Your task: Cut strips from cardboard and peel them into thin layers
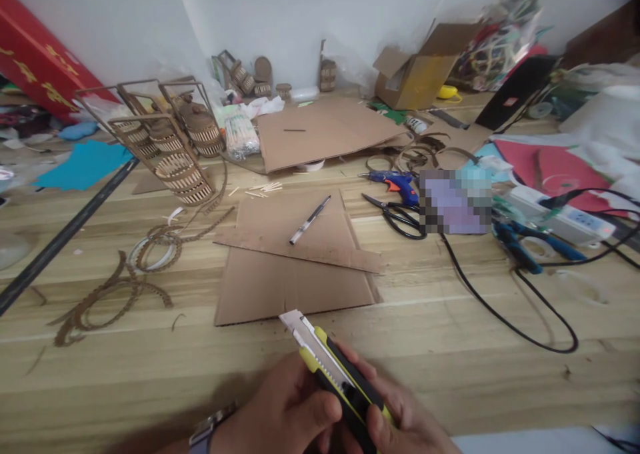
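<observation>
A yellow-and-black utility knife [345, 386] is held between both hands near the table's front edge, its blade extended a little and pointing up and left. My left hand [285, 407], with a watch [213, 427] on the wrist, has its thumb and fingers closed about the knife's left side. My right hand [395, 407] grips the handle from the right, thumb on top. Just beyond the blade lies a sheet of brown cardboard [280, 291]. Across it rests a narrow cardboard strip [345, 257], and a pen [311, 221] lies on the cardboard farther up.
Scissors [400, 217], a blue glue gun [393, 179] and pliers [520, 244] lie at the right by a power strip [565, 214] with black cable. Coiled corrugated strips [135, 267] are at the left, below woven tiered baskets [183, 167]. A larger cardboard sheet [325, 131] lies behind.
</observation>
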Motion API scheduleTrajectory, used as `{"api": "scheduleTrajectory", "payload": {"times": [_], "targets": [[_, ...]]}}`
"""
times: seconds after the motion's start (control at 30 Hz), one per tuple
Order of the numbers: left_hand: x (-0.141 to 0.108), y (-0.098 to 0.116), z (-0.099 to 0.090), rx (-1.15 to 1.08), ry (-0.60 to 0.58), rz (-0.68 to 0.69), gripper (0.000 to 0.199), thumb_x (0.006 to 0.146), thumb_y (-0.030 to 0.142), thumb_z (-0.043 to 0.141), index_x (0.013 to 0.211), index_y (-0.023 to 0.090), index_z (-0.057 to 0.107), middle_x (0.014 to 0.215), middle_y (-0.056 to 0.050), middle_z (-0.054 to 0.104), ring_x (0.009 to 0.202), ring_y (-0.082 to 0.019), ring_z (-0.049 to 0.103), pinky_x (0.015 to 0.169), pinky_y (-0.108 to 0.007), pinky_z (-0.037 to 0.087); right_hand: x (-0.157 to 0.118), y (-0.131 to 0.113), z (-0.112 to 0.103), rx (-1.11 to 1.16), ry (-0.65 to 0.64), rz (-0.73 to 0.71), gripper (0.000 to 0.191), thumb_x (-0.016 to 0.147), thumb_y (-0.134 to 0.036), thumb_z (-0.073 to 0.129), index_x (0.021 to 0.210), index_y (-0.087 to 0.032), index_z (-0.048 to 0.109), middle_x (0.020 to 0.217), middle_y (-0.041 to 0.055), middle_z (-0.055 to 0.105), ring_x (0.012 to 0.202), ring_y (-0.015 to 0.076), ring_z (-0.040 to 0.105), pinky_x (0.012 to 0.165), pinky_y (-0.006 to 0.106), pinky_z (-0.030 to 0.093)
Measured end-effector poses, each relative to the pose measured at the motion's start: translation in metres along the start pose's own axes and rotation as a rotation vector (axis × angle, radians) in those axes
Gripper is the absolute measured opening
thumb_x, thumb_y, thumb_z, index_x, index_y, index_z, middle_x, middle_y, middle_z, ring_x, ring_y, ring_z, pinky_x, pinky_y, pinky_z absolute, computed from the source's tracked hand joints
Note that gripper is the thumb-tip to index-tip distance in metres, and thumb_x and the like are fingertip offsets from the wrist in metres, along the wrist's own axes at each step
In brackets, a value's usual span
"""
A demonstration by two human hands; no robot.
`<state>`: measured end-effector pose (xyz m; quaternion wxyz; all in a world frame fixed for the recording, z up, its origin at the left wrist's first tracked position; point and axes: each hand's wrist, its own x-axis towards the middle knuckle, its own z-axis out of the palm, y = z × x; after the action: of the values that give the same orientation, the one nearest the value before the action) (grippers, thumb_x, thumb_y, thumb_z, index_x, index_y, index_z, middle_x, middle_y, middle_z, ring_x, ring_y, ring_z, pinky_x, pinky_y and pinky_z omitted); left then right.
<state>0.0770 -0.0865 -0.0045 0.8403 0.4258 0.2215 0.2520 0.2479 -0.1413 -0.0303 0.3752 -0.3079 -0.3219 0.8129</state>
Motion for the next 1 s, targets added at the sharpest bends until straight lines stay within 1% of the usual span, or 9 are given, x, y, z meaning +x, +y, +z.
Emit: {"api": "scheduleTrajectory", "payload": {"times": [0.13, 0.23, 0.33, 0.4, 0.53, 0.67, 0.77, 0.83, 1.0], "targets": [[0.000, -0.001, 0.000, 0.024, 0.007, -0.006, 0.053, 0.086, 0.061, 0.066, 0.118, 0.019, 0.057, 0.100, -0.009, 0.069, 0.057, -0.006, 0.062, 0.047, -0.013, 0.037, -0.001, 0.000, 0.000, -0.014, 0.010, 0.007, 0.067, 0.081, -0.072, 0.061, 0.121, -0.018, 0.066, 0.072, 0.0007, 0.055, 0.066, 0.0105, 0.053, 0.060, 0.022, 0.035], [0.001, -0.003, -0.002, 0.021, -0.022, 0.020, 0.050, 0.090, 0.059, 0.062, 0.119, 0.019, 0.056, 0.093, -0.007, 0.068, 0.054, -0.006, 0.061, 0.046, -0.013, 0.037, -0.001, -0.007, 0.001, -0.057, 0.005, 0.024, 0.069, 0.083, -0.072, 0.059, 0.127, -0.019, 0.063, 0.082, 0.0042, 0.061, 0.065, 0.0098, 0.051, 0.058, 0.022, 0.036], [0.003, -0.004, -0.003, 0.042, -0.017, 0.054, 0.049, 0.091, 0.057, 0.061, 0.119, 0.017, 0.057, 0.086, -0.005, 0.067, 0.052, -0.006, 0.059, 0.046, -0.014, 0.037, 0.000, -0.015, 0.002, -0.088, -0.049, 0.000, 0.074, 0.086, -0.071, 0.055, 0.140, -0.021, 0.053, 0.080, 0.0033, 0.061, 0.062, 0.0101, 0.052, 0.056, 0.022, 0.038], [0.004, -0.002, -0.002, 0.046, 0.002, 0.068, 0.049, 0.091, 0.057, 0.061, 0.119, 0.017, 0.057, 0.084, -0.004, 0.066, 0.054, -0.006, 0.060, 0.047, -0.014, 0.037, 0.001, -0.020, 0.006, -0.069, -0.014, 0.023, 0.075, 0.087, -0.070, 0.054, 0.145, -0.023, 0.047, 0.075, 0.0015, 0.060, 0.060, 0.0098, 0.052, 0.053, 0.020, 0.038], [0.006, 0.004, 0.000, 0.039, 0.022, 0.042, 0.049, 0.089, 0.057, 0.064, 0.116, 0.017, 0.059, 0.087, -0.004, 0.067, 0.055, -0.005, 0.057, 0.051, -0.014, 0.038, 0.003, -0.024, 0.014, -0.103, 0.135, 0.068, 0.065, 0.089, -0.067, 0.053, 0.134, -0.021, 0.059, 0.063, -0.0021, 0.055, 0.049, 0.0064, 0.045, 0.046, 0.017, 0.033], [0.004, 0.006, 0.000, 0.013, 0.025, 0.042, 0.047, 0.089, 0.058, 0.064, 0.118, 0.020, 0.059, 0.102, -0.006, 0.067, 0.056, -0.004, 0.057, 0.051, -0.014, 0.038, 0.004, -0.022, 0.016, -0.162, 0.185, 0.013, 0.065, 0.088, -0.066, 0.056, 0.135, -0.021, 0.058, 0.073, 0.0005, 0.060, 0.050, 0.0059, 0.047, 0.049, 0.019, 0.037], [0.001, 0.004, -0.003, -0.026, 0.026, 0.032, 0.046, 0.090, 0.056, 0.064, 0.120, 0.023, 0.058, 0.108, -0.006, 0.066, 0.057, -0.004, 0.060, 0.051, -0.014, 0.039, 0.004, -0.020, 0.015, -0.175, 0.179, 0.021, 0.063, 0.090, -0.064, 0.055, 0.138, -0.023, 0.057, 0.080, 0.0028, 0.063, 0.056, 0.0077, 0.053, 0.056, 0.022, 0.044], [0.000, 0.003, -0.005, -0.031, 0.029, 0.016, 0.047, 0.089, 0.057, 0.064, 0.119, 0.022, 0.059, 0.105, -0.006, 0.067, 0.058, -0.005, 0.060, 0.051, -0.014, 0.039, 0.004, -0.020, 0.014, -0.182, 0.166, 0.025, 0.062, 0.091, -0.062, 0.055, 0.142, -0.025, 0.053, 0.083, 0.0032, 0.064, 0.061, 0.0090, 0.057, 0.061, 0.023, 0.047], [-0.001, 0.003, -0.010, -0.019, 0.074, 0.082, 0.046, 0.090, 0.057, 0.064, 0.116, 0.019, 0.061, 0.094, -0.005, 0.069, 0.057, -0.005, 0.059, 0.052, -0.015, 0.040, 0.002, -0.021, 0.008, -0.100, 0.034, 0.005, 0.074, 0.089, -0.064, 0.056, 0.151, -0.026, 0.041, 0.087, 0.0035, 0.064, 0.072, 0.0112, 0.061, 0.066, 0.023, 0.048]]}}
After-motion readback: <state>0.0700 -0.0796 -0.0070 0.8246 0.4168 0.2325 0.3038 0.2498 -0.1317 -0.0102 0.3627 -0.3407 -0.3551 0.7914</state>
